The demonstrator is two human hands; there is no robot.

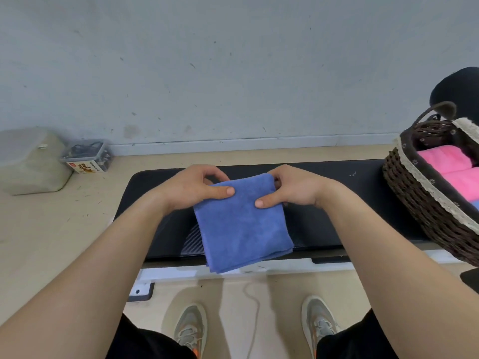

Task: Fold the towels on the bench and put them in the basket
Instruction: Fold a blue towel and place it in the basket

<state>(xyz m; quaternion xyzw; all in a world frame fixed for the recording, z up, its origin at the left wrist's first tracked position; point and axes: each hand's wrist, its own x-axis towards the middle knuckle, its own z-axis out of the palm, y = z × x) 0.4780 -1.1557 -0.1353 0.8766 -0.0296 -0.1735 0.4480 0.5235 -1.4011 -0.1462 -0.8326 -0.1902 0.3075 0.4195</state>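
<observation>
Head view is showing the left hand (191,187) and right hand (293,189) each pinching a far corner of the folded blue towel (243,224), thumbs on top. The towel is reaching past the near edge of the black table (337,182). At the table's right end, the basket (414,203) is holding pink towels (445,161).

Pale grey-blue wall (233,60), scuffed w/ dark specks; light skirting (246,145) along its foot. Beige floor (51,229) w/ bits of debris. Far L by the wall: frosted plastic tub (31,161), just beside it a smaller clear box (86,156) w/ orange label. R edge: black rounded shape (458,86), can't tell what. Light soft, even.
</observation>
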